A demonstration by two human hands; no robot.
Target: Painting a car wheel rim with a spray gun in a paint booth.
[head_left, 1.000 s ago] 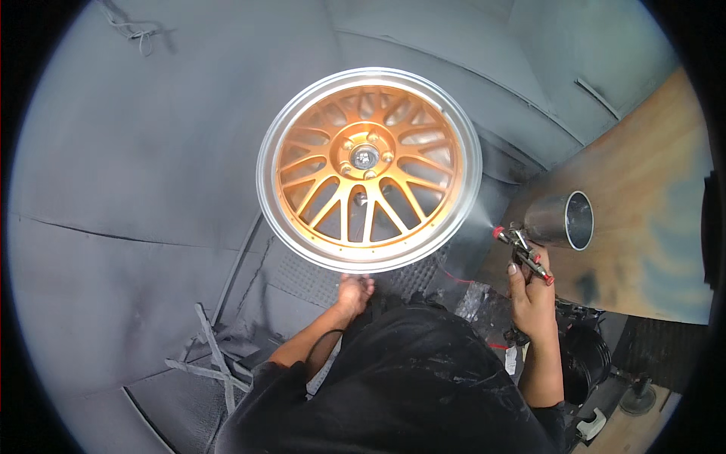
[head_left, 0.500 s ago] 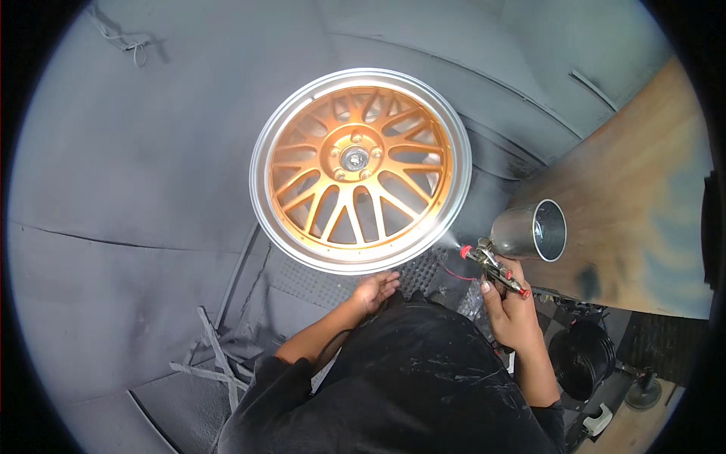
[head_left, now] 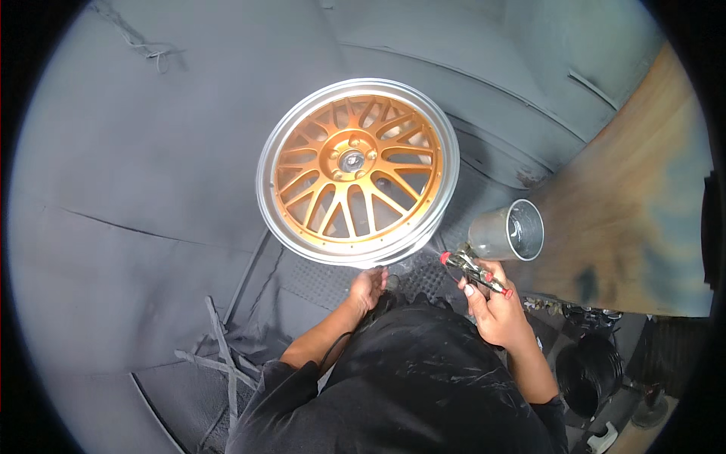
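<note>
A car wheel rim with gold mesh spokes and a silver outer lip is held up in front of me, slightly tilted. At its lower edge, my left hand has its fingers bent against the lip; the fingertips are partly hidden there. My right hand is wrapped round a spray gun with red end pieces and a metal cup on top. The gun's red nozzle points at the rim's lower right edge from close by, and a faint mist shows between them.
A wooden board with paint stains stands at the right. Crossed grey bars lie at the lower left. A black bucket-like container is on the floor at the lower right. Grey-coated walls surround the rim, with a dimpled mat below it.
The rim has tilted and looks narrower. My left hand has moved up to its lip, its fingers now bent. The spray gun has shifted left, and the mist is fainter.
</note>
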